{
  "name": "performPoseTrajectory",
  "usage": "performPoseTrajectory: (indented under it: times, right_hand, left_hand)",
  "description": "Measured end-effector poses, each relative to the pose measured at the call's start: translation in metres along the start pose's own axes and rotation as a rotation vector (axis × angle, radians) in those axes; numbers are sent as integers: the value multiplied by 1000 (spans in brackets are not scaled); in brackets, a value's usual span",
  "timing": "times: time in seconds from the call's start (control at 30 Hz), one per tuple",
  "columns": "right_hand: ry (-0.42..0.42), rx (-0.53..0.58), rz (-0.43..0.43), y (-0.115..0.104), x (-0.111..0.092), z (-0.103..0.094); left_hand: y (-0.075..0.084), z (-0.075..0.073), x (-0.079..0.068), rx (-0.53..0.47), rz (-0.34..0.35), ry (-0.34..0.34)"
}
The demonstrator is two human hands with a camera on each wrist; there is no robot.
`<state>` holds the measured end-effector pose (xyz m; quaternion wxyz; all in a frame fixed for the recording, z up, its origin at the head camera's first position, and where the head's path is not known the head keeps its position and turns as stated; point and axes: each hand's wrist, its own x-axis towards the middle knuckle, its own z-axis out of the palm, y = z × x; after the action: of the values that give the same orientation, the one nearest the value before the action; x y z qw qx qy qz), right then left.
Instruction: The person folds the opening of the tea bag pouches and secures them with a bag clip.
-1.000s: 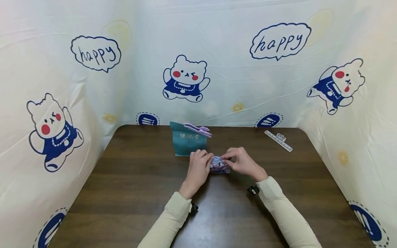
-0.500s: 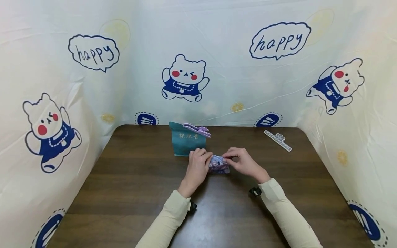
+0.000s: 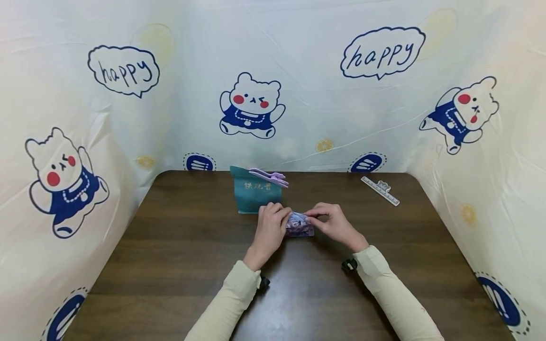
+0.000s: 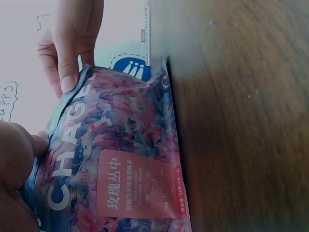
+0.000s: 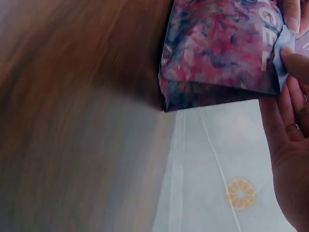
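Note:
A tea bag pouch [image 4: 116,135], printed in pink and blue with a pink label, stands on the table between both hands. My left hand [image 3: 271,223] grips its folded top edge at the left; in the left wrist view the thumb lies along that fold. At the right end of the same edge, my right hand [image 3: 334,223] pinches the top between thumb and fingers, which the right wrist view shows close up. Just behind the left hand stands a teal pouch [image 3: 256,196] with gold characters. A purple clip [image 3: 269,177] sits across its top.
On the brown table [image 3: 192,265], a white ruler-like clip [image 3: 380,191] with a small figure lies at the back right. A cloth curtain [image 3: 315,109] with printed bears surrounds the back and sides.
Both hands keep hold of the pouch top, and its front now leans so that more lettering shows. The whole head view has shifted slightly.

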<state>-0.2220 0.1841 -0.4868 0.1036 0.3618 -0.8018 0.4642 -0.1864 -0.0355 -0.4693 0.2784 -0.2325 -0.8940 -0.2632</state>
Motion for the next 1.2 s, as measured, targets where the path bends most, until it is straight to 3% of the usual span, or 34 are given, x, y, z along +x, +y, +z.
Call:
performPoseTrajectory:
  times: [0.13,0.33,0.57,1.0,1.2]
  right_hand:
    - [-7,7,31,0,-1,-4]
    - [-48,-28,-12,-2,-3,-9]
    - [-78,-67,-1,-3,-5,-12]
    - [-144,-108,-6,-13,-3,-19]
    - [-156,-110,-6,-14,-6,-19]
  left_hand:
    - [0,-1,0,2,1,9]
    - [0,-1,1,-17,5,10]
    - [2,-2,2,-13,20,21]
    - [6,-11,5,26,3,-61]
    - [5,-9,3,31,15,-41]
